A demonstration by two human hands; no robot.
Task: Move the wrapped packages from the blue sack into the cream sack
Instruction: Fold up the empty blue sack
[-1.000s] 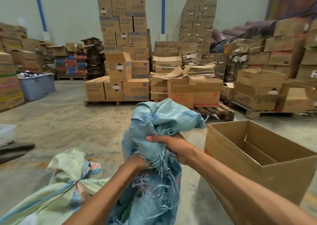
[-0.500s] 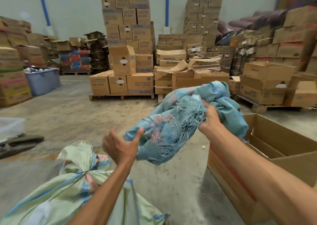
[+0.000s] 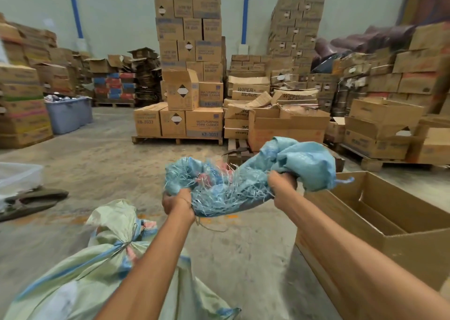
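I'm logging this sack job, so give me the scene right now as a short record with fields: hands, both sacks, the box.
left hand: grips the frayed end of the blue sack
right hand: grips the same sack further along
blue sack: crumpled, held up off the floor between both hands
cream sack: on the floor at lower left, full, neck tied shut
cardboard box: open, on the floor at right
packages: none visible

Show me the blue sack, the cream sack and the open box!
blue sack (image 3: 304, 158): head view, bunched cloth on its right end.
cream sack (image 3: 80, 271): head view, its bulging side.
open box (image 3: 414, 254): head view, near wall.
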